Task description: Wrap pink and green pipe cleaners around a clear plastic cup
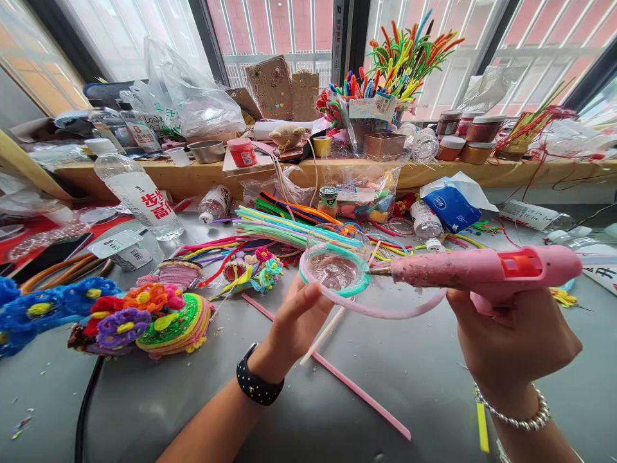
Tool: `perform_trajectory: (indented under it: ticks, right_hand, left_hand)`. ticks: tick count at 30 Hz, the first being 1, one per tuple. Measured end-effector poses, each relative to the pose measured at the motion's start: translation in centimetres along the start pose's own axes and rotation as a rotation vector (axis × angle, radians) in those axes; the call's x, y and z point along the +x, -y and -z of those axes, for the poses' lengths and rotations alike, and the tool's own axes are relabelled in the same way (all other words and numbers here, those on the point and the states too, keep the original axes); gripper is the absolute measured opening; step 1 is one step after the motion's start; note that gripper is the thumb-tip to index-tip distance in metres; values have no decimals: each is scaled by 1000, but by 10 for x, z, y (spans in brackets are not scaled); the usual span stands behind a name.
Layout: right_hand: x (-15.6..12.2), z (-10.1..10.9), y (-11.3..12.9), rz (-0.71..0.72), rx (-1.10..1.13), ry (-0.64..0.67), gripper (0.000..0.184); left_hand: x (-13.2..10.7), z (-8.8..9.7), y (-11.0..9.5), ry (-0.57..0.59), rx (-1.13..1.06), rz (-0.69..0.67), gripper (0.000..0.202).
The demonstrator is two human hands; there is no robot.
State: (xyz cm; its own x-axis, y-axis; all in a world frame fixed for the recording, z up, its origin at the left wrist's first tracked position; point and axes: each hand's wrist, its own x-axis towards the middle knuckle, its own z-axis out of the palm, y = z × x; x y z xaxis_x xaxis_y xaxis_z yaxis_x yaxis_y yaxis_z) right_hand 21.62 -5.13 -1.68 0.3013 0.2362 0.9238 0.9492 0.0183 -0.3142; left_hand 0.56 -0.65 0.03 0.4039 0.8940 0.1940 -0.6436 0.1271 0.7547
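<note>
Your left hand (293,315), partly curled, holds a clear plastic cup (332,270) ringed by a mint pipe cleaner (354,290) and a pink strand (400,314), above the gray table (322,427). Your right hand (515,344) wraps firmly round a pink glue gun (448,269), nozzle (382,271) at the ring; contact is unclear.

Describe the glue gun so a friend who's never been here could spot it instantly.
Below the windows is a grey table; over its right half is the right hand. That hand holds the glue gun, its nozzle pointing left towards the clear plastic piece in the left hand. Unlike the bottles behind it, it is a chunky pink tool with a red patch on its side.
</note>
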Motion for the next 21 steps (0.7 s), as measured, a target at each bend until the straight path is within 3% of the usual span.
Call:
perform_trajectory:
  ticks: [21]
  right_hand:
    - [3, 1, 6, 11, -5, 6, 31]
  left_hand:
    - [1, -1, 0, -10, 10, 5, 59]
